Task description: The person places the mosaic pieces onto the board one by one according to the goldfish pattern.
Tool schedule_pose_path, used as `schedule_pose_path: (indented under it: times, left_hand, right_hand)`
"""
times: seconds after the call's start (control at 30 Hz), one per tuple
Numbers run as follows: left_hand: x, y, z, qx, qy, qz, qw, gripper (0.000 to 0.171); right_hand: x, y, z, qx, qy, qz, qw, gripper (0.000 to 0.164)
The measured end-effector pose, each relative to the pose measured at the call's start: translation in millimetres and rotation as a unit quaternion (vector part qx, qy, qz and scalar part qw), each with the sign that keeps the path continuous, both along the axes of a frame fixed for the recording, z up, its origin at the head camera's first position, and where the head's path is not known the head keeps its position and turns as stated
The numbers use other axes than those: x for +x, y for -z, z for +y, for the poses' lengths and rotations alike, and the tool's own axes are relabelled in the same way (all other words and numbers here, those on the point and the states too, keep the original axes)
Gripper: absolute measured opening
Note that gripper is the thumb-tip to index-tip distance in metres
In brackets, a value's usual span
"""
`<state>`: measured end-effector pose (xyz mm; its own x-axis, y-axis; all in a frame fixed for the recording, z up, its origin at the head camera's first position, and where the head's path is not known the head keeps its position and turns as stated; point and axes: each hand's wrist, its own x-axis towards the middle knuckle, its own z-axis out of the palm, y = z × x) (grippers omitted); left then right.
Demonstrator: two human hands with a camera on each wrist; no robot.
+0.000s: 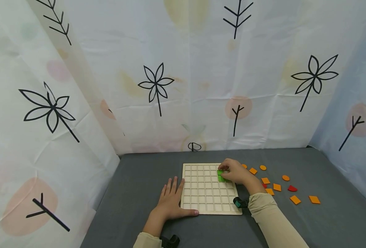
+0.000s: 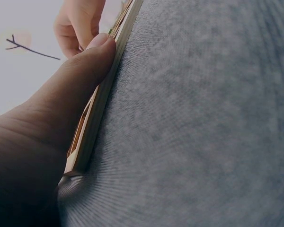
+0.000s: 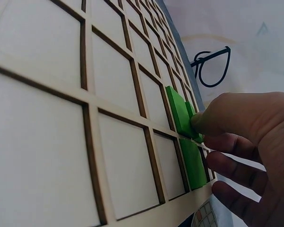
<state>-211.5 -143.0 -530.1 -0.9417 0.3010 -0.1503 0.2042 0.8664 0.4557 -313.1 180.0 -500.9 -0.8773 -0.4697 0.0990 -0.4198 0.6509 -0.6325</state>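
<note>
A pale wooden grid board lies on the grey table, with green square tiles at its far right part. My right hand reaches over that corner; in the right wrist view its thumb and fingers pinch a green tile that stands raised out of its cell. Another green tile lies in the cell beside it, and the fingers partly hide more green behind. Spread along the board's left side, my left hand has its fingers straight and its thumb on the near edge.
Right of the board, orange squares, orange discs and red pieces lie scattered on the grey cloth. A printed white curtain stands behind the table and at both sides.
</note>
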Motion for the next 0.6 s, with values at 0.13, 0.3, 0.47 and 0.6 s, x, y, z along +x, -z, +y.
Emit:
schedule_pose_path:
  times: [0.13,0.3,0.47,0.6]
  left_hand:
    - [0.3,-0.8,0.4,0.000,0.001,0.000,1.0000,0.140]
    - [0.3,0.3,1.0,-0.004,0.002,0.002,1.0000,0.140]
    - [-0.3,1.5,0.3,-0.008,0.003,0.004,1.0000,0.140]
    - [-1.2,1.6,-0.6,-0.008,0.002,0.003,1.0000,0.139]
  right_hand:
    - [0.1,0.3,1.4,0.001,0.005,-0.001,1.000,0.021]
    - [0.2,0.6,2.2,0.000,0.007,-0.001,1.000,0.020]
    - [0.0,0.8,3.2,-0.008,0.005,0.004,1.000,0.018]
    - [0.3,-0.7,6.9,-0.012,0.000,0.021,1.000,0.018]
